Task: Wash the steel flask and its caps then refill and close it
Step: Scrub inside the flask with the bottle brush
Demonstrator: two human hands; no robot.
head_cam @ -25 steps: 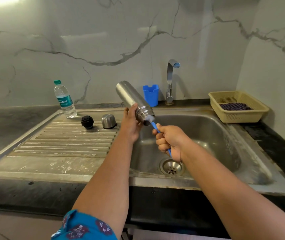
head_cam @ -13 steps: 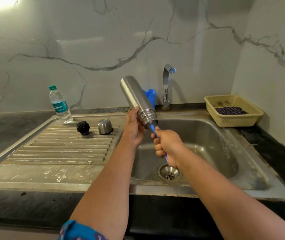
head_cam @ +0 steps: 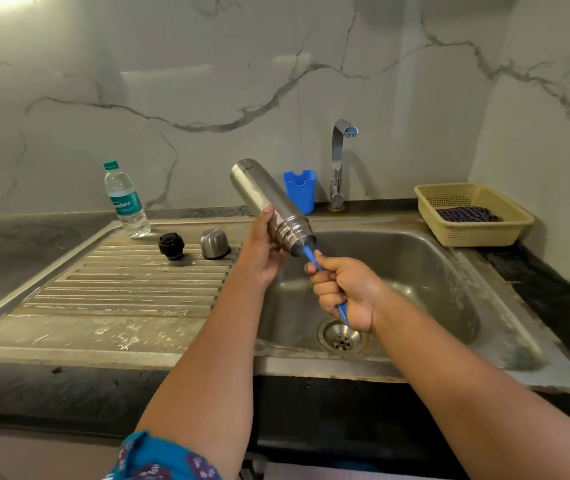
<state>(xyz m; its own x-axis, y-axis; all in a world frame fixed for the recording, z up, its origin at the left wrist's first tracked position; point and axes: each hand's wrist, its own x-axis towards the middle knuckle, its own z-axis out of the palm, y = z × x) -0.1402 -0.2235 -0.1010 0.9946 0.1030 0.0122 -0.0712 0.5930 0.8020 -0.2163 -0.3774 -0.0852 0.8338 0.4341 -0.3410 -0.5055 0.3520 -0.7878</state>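
Over the sink basin (head_cam: 415, 271), the steel flask (head_cam: 269, 206) is held tilted, base up toward the back left, open mouth down toward the front right. Left hand (head_cam: 261, 254) grasps the flask near its ribbed neck, fingers wrapped behind the body, thumb on the near side. Right hand (head_cam: 342, 292) is clenched around the blue brush handle (head_cam: 311, 258), just below and to the right of the mouth. The handle runs in line with the flask's long axis and enters the mouth; the brush head is hidden inside. Judgement: interior scrubbing is in hand, and any stroke must follow that axis, the right hand being the nearer to the opening. Black inner cap (head_cam: 171, 245) and steel outer cap (head_cam: 215, 243) stand side by side on the drainboard (head_cam: 120, 289), apart from both hands. Tap (head_cam: 340, 161) shows no running water
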